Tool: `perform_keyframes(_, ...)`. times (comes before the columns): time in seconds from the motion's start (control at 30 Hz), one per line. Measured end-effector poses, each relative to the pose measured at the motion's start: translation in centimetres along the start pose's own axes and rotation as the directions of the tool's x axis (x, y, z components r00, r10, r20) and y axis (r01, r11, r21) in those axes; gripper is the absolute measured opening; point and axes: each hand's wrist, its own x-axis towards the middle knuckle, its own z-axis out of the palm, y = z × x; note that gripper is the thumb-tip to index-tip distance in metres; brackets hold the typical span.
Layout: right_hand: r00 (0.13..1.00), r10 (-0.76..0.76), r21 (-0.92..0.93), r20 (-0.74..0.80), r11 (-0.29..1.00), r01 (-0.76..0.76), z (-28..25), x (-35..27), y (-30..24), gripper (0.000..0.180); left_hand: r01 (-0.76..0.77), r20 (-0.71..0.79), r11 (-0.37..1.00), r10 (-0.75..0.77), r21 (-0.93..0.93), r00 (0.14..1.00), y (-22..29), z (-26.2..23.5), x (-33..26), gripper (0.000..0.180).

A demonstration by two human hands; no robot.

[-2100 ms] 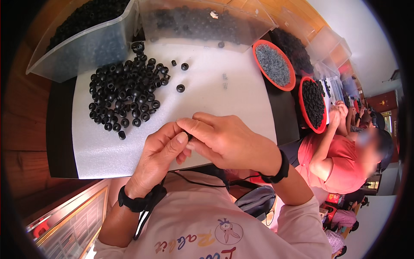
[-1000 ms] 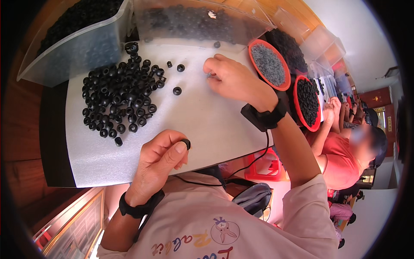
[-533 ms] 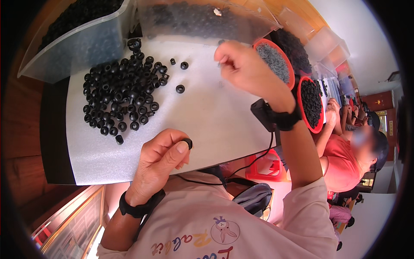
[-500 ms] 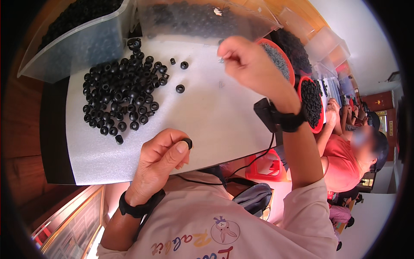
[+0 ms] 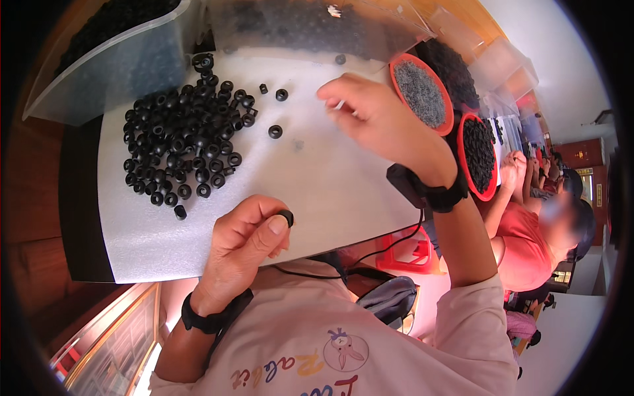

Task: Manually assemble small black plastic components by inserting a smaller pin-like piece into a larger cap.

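Note:
My left hand [image 5: 247,231] is closed near the table's front edge, pinching a small black ring-shaped part [image 5: 286,217] between thumb and fingers. Over the right half of the table is my right hand [image 5: 366,115], its fingers loosely bent, with a gap beside the thumb and nothing visible in it. A heap of black ring-shaped parts [image 5: 175,142] lies on the white foam sheet [image 5: 165,247] to the left. Loose black rings [image 5: 275,132] sit right of the heap. Beyond my right hand lies another dark round part [image 5: 340,59]. A faint grey blur on the sheet cannot be made out.
Translucent bins [image 5: 132,72] with black parts stand along the far side. On the right are a red bowl of small grey pieces [image 5: 422,92] and a red bowl of black parts [image 5: 477,155]. A person in a red shirt [image 5: 528,251] sits beyond; a red stool [image 5: 409,254] is below.
My right hand has moved slightly left and nearer, and its fingers have loosened. The dark round part at the far side now shows. My left hand keeps its pinch.

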Motion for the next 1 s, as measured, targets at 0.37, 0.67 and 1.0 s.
perform_keyframes(0.37,0.998,-0.014,-0.209,0.06,0.978,0.026,2.0,0.1,-3.3,0.016,-0.013,0.006,1.0,0.013,-0.017,1.0,-0.2,-0.2,-0.1,0.021)
perform_keyframes(0.67,0.987,-0.095,-0.202,-0.133,0.977,0.066,-2.5,-0.5,-3.6,0.021,-0.02,0.009,1.0,0.02,0.01,1.0,-0.2,-0.1,-0.2,0.021)
perform_keyframes(1.0,0.989,0.151,-0.039,-0.006,0.988,-0.151,-0.5,-2.2,-0.7,0.021,-0.025,-0.013,1.0,0.025,0.0,1.0,-0.2,-0.1,-0.2,0.02)
